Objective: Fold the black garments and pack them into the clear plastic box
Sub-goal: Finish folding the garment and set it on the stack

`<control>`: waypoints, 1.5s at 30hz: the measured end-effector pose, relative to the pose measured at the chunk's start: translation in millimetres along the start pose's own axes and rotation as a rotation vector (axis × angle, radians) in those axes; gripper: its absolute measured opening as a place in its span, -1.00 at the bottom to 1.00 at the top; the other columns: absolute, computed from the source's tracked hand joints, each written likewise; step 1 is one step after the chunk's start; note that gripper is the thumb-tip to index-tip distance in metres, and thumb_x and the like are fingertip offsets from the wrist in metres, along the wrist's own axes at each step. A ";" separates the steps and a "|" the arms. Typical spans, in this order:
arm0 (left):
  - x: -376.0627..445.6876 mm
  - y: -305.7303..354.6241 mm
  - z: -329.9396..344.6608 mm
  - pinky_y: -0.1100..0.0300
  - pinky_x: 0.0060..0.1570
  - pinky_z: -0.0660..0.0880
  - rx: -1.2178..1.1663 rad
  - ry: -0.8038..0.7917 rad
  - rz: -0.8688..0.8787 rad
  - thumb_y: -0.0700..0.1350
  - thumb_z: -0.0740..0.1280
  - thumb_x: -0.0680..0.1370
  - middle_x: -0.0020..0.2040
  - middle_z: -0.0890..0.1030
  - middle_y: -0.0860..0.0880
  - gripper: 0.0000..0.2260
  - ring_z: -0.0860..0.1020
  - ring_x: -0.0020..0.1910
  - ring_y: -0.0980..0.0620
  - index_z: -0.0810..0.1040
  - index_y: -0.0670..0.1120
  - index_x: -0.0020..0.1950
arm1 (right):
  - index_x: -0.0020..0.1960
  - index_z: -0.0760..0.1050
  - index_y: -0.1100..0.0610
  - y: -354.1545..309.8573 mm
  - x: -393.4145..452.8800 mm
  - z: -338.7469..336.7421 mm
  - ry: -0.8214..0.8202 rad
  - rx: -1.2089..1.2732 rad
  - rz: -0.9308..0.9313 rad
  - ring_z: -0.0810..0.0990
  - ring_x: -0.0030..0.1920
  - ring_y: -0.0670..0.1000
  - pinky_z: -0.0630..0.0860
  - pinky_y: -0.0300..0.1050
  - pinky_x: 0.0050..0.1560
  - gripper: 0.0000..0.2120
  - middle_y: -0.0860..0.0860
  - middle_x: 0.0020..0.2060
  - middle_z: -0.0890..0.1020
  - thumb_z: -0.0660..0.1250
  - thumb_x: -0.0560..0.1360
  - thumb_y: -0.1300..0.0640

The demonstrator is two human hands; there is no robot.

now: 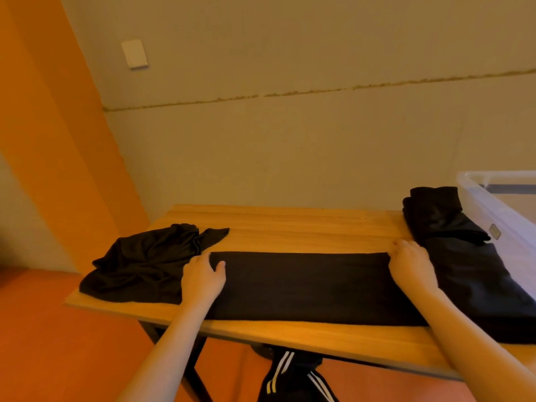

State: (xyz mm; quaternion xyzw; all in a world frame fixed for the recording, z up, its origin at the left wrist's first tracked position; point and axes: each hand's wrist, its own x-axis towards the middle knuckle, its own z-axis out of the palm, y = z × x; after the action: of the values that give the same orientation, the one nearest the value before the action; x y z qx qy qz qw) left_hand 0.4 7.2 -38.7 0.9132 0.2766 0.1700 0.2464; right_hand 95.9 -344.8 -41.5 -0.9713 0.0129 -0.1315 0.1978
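Both hands, left (203,275) and right (412,266), are pressing flat-fingered on a half-folded black garment (301,285); a crumpled garment (145,265) and clear plastic box (499,204) are waiting.

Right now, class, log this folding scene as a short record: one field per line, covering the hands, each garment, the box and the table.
left hand: on the left end of the strip, fingers lightly curled
right hand: at the strip's right end
strip: black garment folded into a long band, flat on the table
crumpled garment: unfolded, at the table's left end
pile: black garments beside the box
box: clear, at the right edge, contents unclear
table: wooden
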 end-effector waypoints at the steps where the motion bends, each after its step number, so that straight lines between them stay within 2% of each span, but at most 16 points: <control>1: 5.8 -1.0 -3.0 -0.01 0.27 0.37 -0.043 0.022 -0.055 -0.02 0.25 0.58 0.36 0.41 -0.19 -0.55 0.35 0.36 -0.17 0.33 -0.18 0.42 | 0.10 0.47 0.26 -2.1 3.2 0.3 -0.015 -0.031 0.017 0.49 0.06 0.14 0.43 -0.06 0.01 -0.82 0.16 0.03 0.53 0.21 0.54 0.21; 3: 17.4 0.3 -7.5 0.02 0.22 0.39 -0.107 0.023 -0.128 -0.05 0.26 0.58 0.30 0.47 -0.20 -0.59 0.42 0.30 -0.17 0.39 -0.21 0.37 | 0.14 0.46 0.28 -7.4 8.0 -2.5 -0.025 0.005 0.088 0.50 0.08 0.18 0.45 -0.02 0.04 -0.79 0.20 0.05 0.54 0.24 0.52 0.24; 6: 28.0 6.1 -6.6 0.07 0.16 0.39 -0.151 0.006 -0.152 -0.09 0.26 0.58 0.21 0.55 -0.16 -0.69 0.48 0.23 -0.13 0.50 -0.21 0.27 | 0.18 0.46 0.29 -10.5 10.0 -8.2 0.011 0.149 0.176 0.54 0.05 0.20 0.47 -0.02 -0.07 -0.76 0.23 0.05 0.57 0.21 0.52 0.33; 11: 33.0 18.1 -0.8 0.14 -0.01 0.37 -0.263 0.187 -0.091 -0.15 0.28 0.57 0.01 0.62 -0.14 -0.80 0.54 0.07 -0.10 0.58 -0.23 0.10 | 0.03 0.53 0.29 -9.5 3.7 -14.0 0.231 0.132 0.089 0.56 -0.12 0.15 0.36 -0.12 -0.27 -0.82 0.19 -0.07 0.58 0.23 0.48 0.40; 14: 33.4 16.9 5.5 0.17 -0.12 0.36 -0.244 0.224 -0.044 -0.15 0.28 0.57 -0.10 0.61 -0.13 -0.83 0.56 -0.04 -0.09 0.58 -0.22 0.05 | -0.04 0.51 0.29 -9.7 3.5 -11.6 0.255 0.065 0.059 0.53 -0.17 0.13 0.35 -0.11 -0.32 -0.88 0.17 -0.15 0.56 0.24 0.47 0.39; 17: 33.8 16.7 9.6 0.12 -0.11 0.44 -0.065 0.150 -0.020 -0.08 0.29 0.57 0.02 0.59 -0.11 -0.75 0.55 0.00 -0.07 0.53 -0.18 0.18 | -0.02 0.47 0.23 -12.9 -0.3 -9.2 0.134 -0.083 0.069 0.50 -0.08 0.09 0.40 -0.12 -0.24 -0.92 0.13 -0.07 0.54 0.24 0.50 0.29; 20: 24.1 31.2 4.2 0.04 0.14 0.41 0.270 0.149 0.138 0.05 0.29 0.54 0.28 0.46 -0.11 -0.56 0.42 0.26 -0.11 0.36 -0.13 0.35 | 0.21 0.44 0.16 -27.9 -5.2 -6.3 0.096 -0.117 -0.122 0.49 0.12 0.03 0.45 -0.15 0.05 -0.73 0.08 0.16 0.51 0.22 0.52 0.20; 23: -12.0 55.7 11.4 0.00 0.36 0.26 0.256 -0.102 0.261 0.17 0.18 0.56 0.45 0.28 -0.11 -0.44 0.23 0.43 -0.11 0.22 -0.10 0.46 | 0.46 0.19 0.05 -52.8 -15.8 -1.0 -0.168 -0.018 -0.375 0.27 0.42 -0.02 0.22 -0.11 0.39 -0.53 -0.02 0.44 0.27 0.17 0.58 0.04; 26: -56.8 63.6 31.0 -0.05 0.46 -0.09 0.357 -0.393 0.272 0.25 -0.01 0.58 0.55 -0.06 -0.12 -0.37 -0.11 0.53 -0.11 -0.04 -0.05 0.55 | 0.52 -0.03 0.00 -57.0 -20.6 5.3 -0.470 -0.150 -0.366 -0.02 0.51 -0.05 -0.06 -0.04 0.47 -0.46 -0.04 0.52 0.03 0.03 0.60 -0.10; 28: -60.8 60.6 36.0 -0.05 0.46 -0.17 0.403 -0.403 0.283 0.27 -0.07 0.58 0.55 -0.12 -0.10 -0.37 -0.18 0.52 -0.09 -0.10 -0.02 0.55 | 0.52 -0.08 -0.02 -46.5 -17.2 5.2 -0.495 -0.203 -0.332 -0.08 0.51 -0.04 -0.11 -0.02 0.47 -0.44 -0.04 0.52 -0.03 -0.02 0.60 -0.15; 33: -13.1 70.3 39.3 -0.03 0.47 -0.15 0.450 -0.401 0.468 0.25 -0.07 0.59 0.56 -0.06 -0.04 -0.41 -0.12 0.53 -0.02 -0.04 0.02 0.55 | 0.53 -0.15 0.04 -28.7 -14.2 -5.5 -0.546 -0.299 -0.248 -0.09 0.51 0.01 -0.06 -0.01 0.48 -0.39 0.00 0.52 -0.09 -0.08 0.59 -0.20; 35: 1.7 80.9 35.0 -0.07 0.47 -0.09 0.555 -0.226 0.488 0.21 -0.04 0.61 0.56 0.00 -0.09 -0.42 -0.05 0.53 -0.07 0.01 -0.05 0.55 | 0.52 -0.17 0.07 -23.8 -16.6 -11.6 -0.572 -0.315 -0.218 -0.08 0.51 0.03 -0.02 0.00 0.48 -0.38 0.02 0.52 -0.10 -0.09 0.59 -0.20; 37: 0.4 91.7 33.5 -0.08 0.47 0.04 0.534 -0.109 0.352 0.18 0.01 0.61 0.54 0.06 -0.17 -0.39 0.06 0.51 -0.16 0.01 -0.14 0.54 | 0.52 -0.17 0.09 -17.6 -22.5 -15.4 -0.554 -0.301 -0.186 -0.06 0.51 0.03 -0.01 -0.01 0.48 -0.39 0.03 0.52 -0.10 -0.09 0.60 -0.17; 40: -26.9 105.2 42.0 -0.03 0.43 0.13 0.272 -0.330 0.102 0.25 0.02 0.58 0.54 0.01 -0.21 -0.30 0.07 0.50 -0.19 -0.05 -0.17 0.54 | 0.52 -0.14 0.13 -11.3 -39.8 -15.1 -0.405 -0.243 -0.107 -0.06 0.51 0.03 -0.04 -0.04 0.49 -0.44 0.06 0.52 -0.05 -0.09 0.63 -0.09; 42: -41.7 103.7 54.9 -0.04 0.46 -0.01 0.274 -0.427 0.077 0.28 -0.01 0.57 0.54 -0.09 -0.22 -0.27 -0.07 0.52 -0.19 -0.13 -0.17 0.54 | 0.52 -0.12 0.15 -14.7 -57.3 -11.3 -0.310 -0.215 -0.049 -0.05 0.51 0.05 -0.03 -0.03 0.49 -0.46 0.08 0.52 -0.02 -0.08 0.63 -0.05; 45: -26.9 95.6 66.1 -0.05 0.46 -0.17 0.317 -0.394 0.134 0.28 -0.06 0.58 0.54 -0.15 -0.19 -0.28 -0.17 0.52 -0.16 -0.18 -0.16 0.54 | 0.52 -0.18 0.16 -23.6 -79.4 -10.8 -0.342 -0.138 -0.018 -0.08 0.51 0.09 -0.05 0.02 0.47 -0.42 0.10 0.52 -0.05 -0.04 0.62 -0.05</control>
State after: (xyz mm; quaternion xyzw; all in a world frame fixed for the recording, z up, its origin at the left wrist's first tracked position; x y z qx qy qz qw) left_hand 49.1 -101.5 -45.6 0.9722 0.1852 -0.0406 0.1373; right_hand 15.8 -321.1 -42.6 -0.9908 -0.0204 0.0351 0.1290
